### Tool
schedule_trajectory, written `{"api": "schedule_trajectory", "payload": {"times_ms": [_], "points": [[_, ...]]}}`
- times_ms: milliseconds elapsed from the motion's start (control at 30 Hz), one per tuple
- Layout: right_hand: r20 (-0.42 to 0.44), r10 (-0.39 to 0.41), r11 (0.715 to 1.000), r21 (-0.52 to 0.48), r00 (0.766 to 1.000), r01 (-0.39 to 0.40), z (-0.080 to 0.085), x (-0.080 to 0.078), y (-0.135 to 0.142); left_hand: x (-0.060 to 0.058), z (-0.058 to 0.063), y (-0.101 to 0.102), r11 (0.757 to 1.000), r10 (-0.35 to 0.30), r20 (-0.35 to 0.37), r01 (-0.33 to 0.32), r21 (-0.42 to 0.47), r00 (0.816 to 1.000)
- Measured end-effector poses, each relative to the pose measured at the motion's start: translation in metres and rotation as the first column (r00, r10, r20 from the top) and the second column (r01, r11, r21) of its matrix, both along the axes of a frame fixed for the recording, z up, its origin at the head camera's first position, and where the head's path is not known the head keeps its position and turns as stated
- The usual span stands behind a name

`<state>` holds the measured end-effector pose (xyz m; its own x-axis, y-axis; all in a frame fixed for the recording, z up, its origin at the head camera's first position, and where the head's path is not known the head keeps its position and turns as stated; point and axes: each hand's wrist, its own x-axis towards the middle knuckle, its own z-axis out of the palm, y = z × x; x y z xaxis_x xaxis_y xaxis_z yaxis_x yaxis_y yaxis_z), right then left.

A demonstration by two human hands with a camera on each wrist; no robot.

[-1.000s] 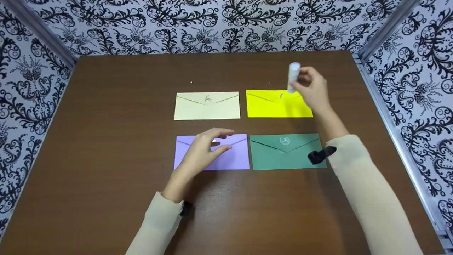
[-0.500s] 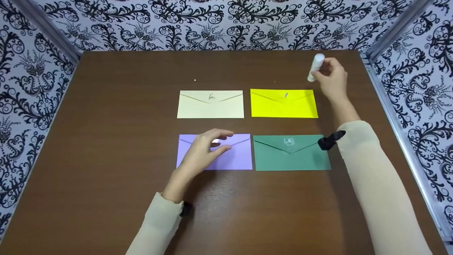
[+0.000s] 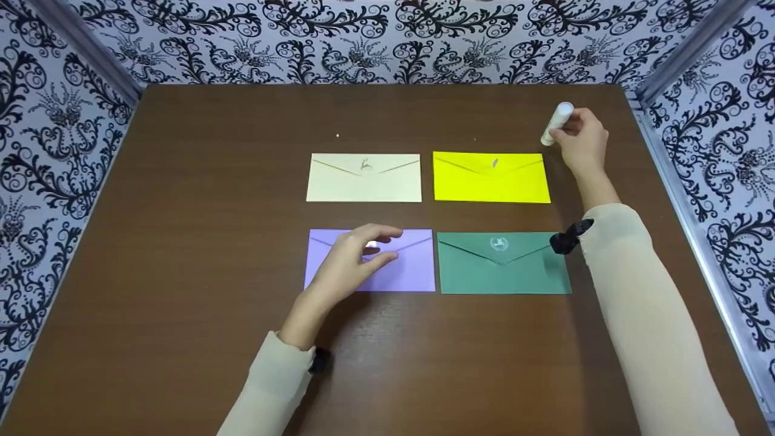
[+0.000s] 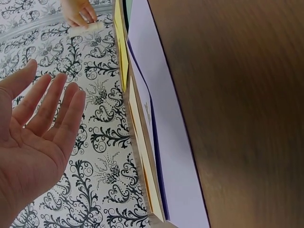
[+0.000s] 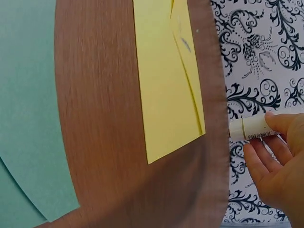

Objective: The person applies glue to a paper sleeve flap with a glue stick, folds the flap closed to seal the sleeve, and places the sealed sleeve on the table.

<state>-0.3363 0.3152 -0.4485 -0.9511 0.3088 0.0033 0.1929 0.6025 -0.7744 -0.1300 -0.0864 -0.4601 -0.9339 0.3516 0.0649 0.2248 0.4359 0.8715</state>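
Observation:
Between thumb and fingers, my right hand (image 3: 584,140) pinches a white glue stick (image 3: 557,123), tilted, just beyond the right end of the yellow envelope (image 3: 491,181). The right wrist view shows a barcode on the tube of the glue stick (image 5: 259,127). My left hand (image 3: 348,260) hovers over the purple envelope (image 3: 405,266), fingers relaxed and holding nothing; in the left wrist view its palm (image 4: 35,147) faces the camera. A cream envelope (image 3: 363,184) lies behind the purple one, and a green envelope (image 3: 505,272) lies to its right. The flaps of all these envelopes lie folded down.
The brown table (image 3: 212,242) bears two tiny specks behind the envelopes. Patterned black-and-white walls (image 3: 363,48) rise at the back and both sides, with a metal rail (image 3: 696,254) along the right edge.
My right hand has carried the glue stick rightward, away from above the yellow envelope. The left hand has stayed nearly still, and the whole view has shifted slightly.

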Motion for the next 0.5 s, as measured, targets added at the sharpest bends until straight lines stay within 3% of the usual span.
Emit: {"api": "schedule_trajectory", "payload": {"times_ms": [500], "points": [[0.117, 0.009, 1.000, 0.006, 0.993, -0.010, -0.014, -0.005, 0.007, 0.004, -0.003, -0.003, 1.000, -0.014, 0.016, 0.014, -0.021, 1.000]]}}
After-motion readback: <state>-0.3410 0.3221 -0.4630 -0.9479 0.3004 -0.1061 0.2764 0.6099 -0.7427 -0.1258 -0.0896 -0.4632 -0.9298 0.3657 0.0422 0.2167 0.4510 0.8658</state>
